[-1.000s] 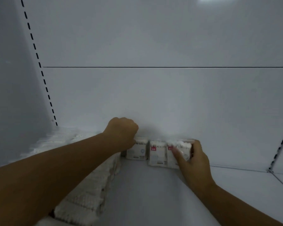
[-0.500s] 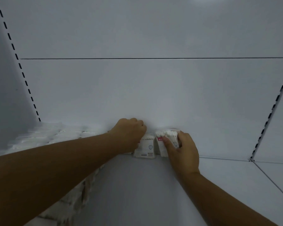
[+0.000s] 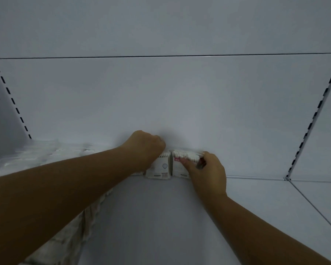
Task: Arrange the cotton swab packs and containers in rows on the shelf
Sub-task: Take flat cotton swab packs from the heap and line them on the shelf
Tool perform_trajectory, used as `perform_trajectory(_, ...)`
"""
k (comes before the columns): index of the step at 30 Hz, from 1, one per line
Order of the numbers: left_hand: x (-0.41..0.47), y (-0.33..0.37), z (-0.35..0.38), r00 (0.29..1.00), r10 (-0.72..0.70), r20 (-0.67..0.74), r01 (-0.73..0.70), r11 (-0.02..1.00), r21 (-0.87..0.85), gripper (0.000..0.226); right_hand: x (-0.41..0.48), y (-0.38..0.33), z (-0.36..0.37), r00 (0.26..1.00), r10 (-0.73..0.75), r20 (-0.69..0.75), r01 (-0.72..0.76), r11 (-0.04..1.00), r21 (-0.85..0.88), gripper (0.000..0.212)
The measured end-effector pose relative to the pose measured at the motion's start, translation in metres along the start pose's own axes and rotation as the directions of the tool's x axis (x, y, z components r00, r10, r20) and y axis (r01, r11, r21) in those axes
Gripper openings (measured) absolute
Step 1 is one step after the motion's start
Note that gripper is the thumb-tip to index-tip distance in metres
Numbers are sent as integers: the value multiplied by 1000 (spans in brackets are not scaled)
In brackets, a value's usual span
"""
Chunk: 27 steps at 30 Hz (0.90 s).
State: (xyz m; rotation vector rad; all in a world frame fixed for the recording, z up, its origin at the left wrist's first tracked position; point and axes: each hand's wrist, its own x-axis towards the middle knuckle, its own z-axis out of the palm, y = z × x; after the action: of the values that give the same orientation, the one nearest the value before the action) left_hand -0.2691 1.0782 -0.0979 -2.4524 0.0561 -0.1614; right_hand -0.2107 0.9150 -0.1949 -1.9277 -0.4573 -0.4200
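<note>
The right hand (image 3: 210, 171) has slid the red pack (image 3: 177, 169) toward 9 o'clock, closing the earlier gap; it now stands just beside the left pack (image 3: 161, 167). The hand now covers the second red pack.

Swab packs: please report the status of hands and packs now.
Left hand curled beside left pack, grip hidden. Right hand grips right pack. Both packs upright, side by side at back panel.
</note>
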Motion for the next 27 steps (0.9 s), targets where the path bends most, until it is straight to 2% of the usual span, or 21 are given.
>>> perform_trajectory(4, 2, -2, -3, 1000, 17, 26, -17, 1000, 6, 33, 1, -1, 0, 995, 96, 2, -96, 992, 81, 36)
perform_trajectory(7, 4, -4, -3, 999, 24, 36, -23, 1000, -2, 21, 1, -1, 2, 995, 90, -35, -87, 993, 79, 31)
perform_trajectory(12, 5, -4, 0, 1000, 1, 5, -1, 1000, 8, 26, 0, -3, 3, 997, 75, -33, -72, 994, 76, 22)
perform_trajectory(17, -9, 3, -16, 992, -61, 111, 63, 998, -13, 31, -10, -12, -7, 991, 118, -65, -113, 990, 82, 20)
perform_trajectory(20, -24, 3, -40, 988, -80, 130, 93, 991, -92, 36, -11, -4, -44, 992, 128, 2, -127, 987, -100, 28)
perform_trajectory(22, -27, 9, -62, 987, -62, 147, 86, 983, -164, 41, -4, 3, -92, 996, 13, 88, 11, 964, -266, 33)
perform_trajectory(23, -25, 16, -77, 985, -39, 170, 78, 970, -231, 46, 2, 7, -123, 983, -81, 164, 141, 909, -392, 38)
perform_trajectory(25, -11, 43, -114, 981, 14, 193, 60, 926, -373, 62, 13, 17, -193, 900, -180, 396, 411, 652, -637, 50)
perform_trajectory(26, 0, 64, -136, 983, 38, 181, 43, 905, -424, 69, 15, 22, -231, 862, -146, 486, 479, 545, -688, 56)
perform_trajectory(27, 13, 88, -161, 986, 59, 154, 19, 886, -464, 72, 16, 26, -271, 844, -81, 529, 496, 490, -716, 61)
